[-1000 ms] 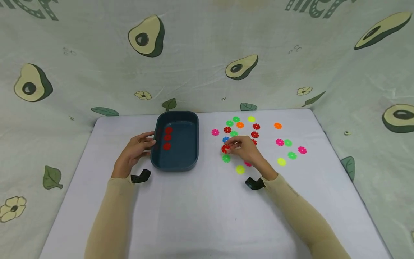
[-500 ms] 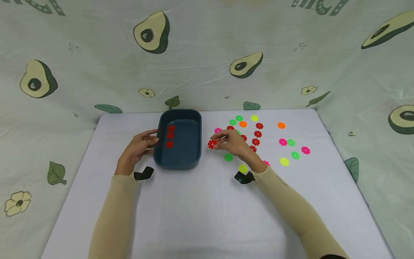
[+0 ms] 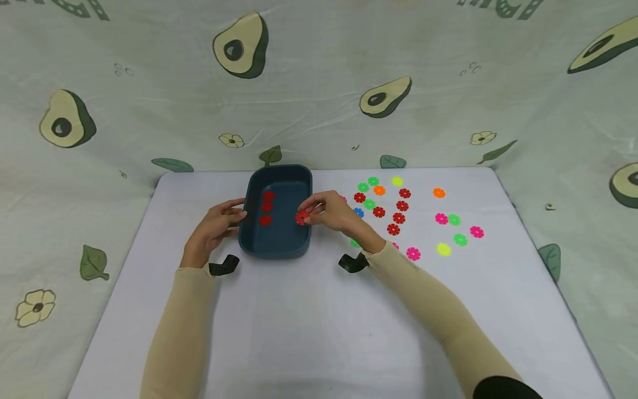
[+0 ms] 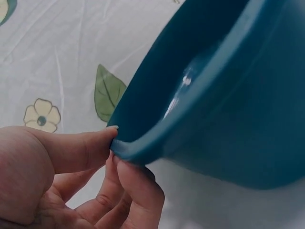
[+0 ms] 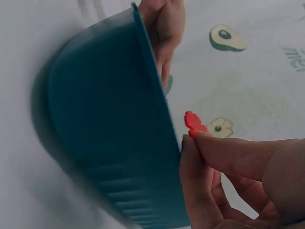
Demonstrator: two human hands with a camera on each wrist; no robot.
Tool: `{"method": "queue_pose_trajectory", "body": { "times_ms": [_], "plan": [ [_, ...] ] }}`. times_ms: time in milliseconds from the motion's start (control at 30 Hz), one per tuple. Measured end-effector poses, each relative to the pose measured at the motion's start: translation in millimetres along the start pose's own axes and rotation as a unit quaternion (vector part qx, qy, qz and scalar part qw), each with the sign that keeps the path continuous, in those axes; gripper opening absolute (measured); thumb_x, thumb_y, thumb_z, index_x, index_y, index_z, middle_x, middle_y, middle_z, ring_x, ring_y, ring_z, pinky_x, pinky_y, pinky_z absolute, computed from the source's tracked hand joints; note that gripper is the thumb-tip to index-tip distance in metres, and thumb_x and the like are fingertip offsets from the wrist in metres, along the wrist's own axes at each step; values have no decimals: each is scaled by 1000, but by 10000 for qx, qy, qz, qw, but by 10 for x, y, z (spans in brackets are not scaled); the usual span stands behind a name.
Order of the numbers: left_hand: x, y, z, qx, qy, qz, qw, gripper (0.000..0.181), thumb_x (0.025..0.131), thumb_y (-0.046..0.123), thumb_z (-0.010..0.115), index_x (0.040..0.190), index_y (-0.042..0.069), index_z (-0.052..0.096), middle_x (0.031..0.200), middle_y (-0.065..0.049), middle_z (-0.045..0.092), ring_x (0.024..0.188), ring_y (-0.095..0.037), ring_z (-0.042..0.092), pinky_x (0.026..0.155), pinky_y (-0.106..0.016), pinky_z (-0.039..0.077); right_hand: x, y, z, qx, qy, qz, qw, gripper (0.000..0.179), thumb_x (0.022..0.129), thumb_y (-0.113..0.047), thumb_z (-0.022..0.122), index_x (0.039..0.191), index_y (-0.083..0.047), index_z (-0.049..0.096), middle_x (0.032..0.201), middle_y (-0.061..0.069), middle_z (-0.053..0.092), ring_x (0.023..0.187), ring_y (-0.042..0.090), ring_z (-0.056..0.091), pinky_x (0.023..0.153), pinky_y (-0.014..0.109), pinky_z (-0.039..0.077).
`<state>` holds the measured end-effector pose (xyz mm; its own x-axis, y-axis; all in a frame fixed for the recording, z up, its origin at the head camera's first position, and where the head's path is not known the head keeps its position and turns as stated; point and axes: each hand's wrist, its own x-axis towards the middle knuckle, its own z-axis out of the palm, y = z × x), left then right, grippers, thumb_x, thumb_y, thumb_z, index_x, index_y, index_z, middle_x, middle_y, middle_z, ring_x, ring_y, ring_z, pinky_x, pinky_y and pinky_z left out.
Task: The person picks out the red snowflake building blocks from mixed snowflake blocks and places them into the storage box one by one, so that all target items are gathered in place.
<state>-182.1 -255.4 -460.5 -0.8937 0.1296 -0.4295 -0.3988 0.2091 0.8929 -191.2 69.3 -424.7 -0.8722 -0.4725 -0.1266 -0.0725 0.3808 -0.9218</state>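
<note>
A dark blue rectangular tub (image 3: 276,244) stands left of the table's middle, with three red notched discs (image 3: 266,206) in a column on its floor. My left hand (image 3: 211,230) pinches the tub's left rim; in the left wrist view the thumb lies on top of the rim (image 4: 138,145) and the fingers curl below it. Over the tub's right rim, my right hand (image 3: 331,211) pinches another red notched disc (image 3: 301,217) between thumb and fingertips. The right wrist view shows this disc (image 5: 193,122) just above the rim, at the fingertips.
Several red notched discs (image 3: 399,218) lie right of the tub, among green (image 3: 369,204), orange (image 3: 379,190), blue (image 3: 358,212), pink (image 3: 413,254) and yellow (image 3: 443,249) ones. A patterned cloth (image 3: 309,127) hangs behind the white table (image 3: 309,327).
My right hand has picked the red disc up from the scattered group and carried it left to above the tub. My left hand has stayed on the tub's rim.
</note>
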Motion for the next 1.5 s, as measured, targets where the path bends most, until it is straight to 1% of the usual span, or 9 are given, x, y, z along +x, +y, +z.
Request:
{"method": "queue_pose_trajectory", "body": {
  "times_ms": [200,433,667,800,900,1000,1200,1367,1500],
  "plan": [
    [19,27,50,-66,-10,1,10000,60,110,16,59,165,12,37,116,3,59,95,-7,65,78,-23,54,133,-83,104,-91,-139,49,9998,24,92,5,77,116,4,76,107,16,74,86,19,67,75,24,54],
    [11,21,54,-70,92,-43,9999,59,110,15,59,165,12,38,116,3,59,97,-7,64,78,-23,54,350,-193,250,-88,-444,85,9989,25,91,6,78,117,5,77,103,16,75,86,18,69,77,24,56],
    [1,36,44,-91,120,-109,9998,57,110,16,59,164,14,40,118,2,59,97,-8,64,78,-24,52,576,-296,381,-394,-880,89,9953,25,90,7,79,115,4,78,104,17,76,91,20,69,77,23,55],
    [8,60,44,-89,108,-154,9998,57,110,16,59,164,14,40,122,0,58,98,-9,63,78,-24,53,674,-324,435,-470,-1119,266,9923,26,89,9,78,115,5,77,103,16,76,92,19,69,78,23,55],
    [12,63,40,-120,118,-178,9997,57,110,15,59,164,13,41,123,-1,59,98,-10,63,77,-24,53,752,-328,479,-524,-1274,451,9894,27,88,10,79,115,5,77,98,13,75,86,16,68,77,23,54],
    [8,65,33,-119,98,-186,9997,58,110,16,60,164,13,40,126,-2,59,99,-10,63,78,-24,53,827,-323,525,-590,-1457,625,9856,28,87,12,79,114,5,78,89,9,73,78,13,66,74,23,55],
    [-5,53,32,-172,52,-171,9997,60,109,16,60,165,14,38,128,-3,59,98,-9,63,77,-25,53,918,-316,647,-502,-1704,848,9804,26,85,18,77,109,9,76,78,6,69,67,12,65,70,25,58],
    [-12,61,37,-181,74,-145,9997,59,109,15,60,165,15,39,124,-2,59,96,-8,64,76,-25,53,970,-270,744,-622,-1851,953,9761,23,86,18,76,107,10,74,76,5,67,67,13,65,71,26,60],
    [-8,61,26,-156,110,-158,9997,58,109,15,60,164,15,40,126,-3,59,96,-9,63,76,-24,53,1002,-254,788,-710,-1916,1010,9737,21,87,18,75,107,11,74,76,6,64,67,14,64,73,29,61]
  ]
}}
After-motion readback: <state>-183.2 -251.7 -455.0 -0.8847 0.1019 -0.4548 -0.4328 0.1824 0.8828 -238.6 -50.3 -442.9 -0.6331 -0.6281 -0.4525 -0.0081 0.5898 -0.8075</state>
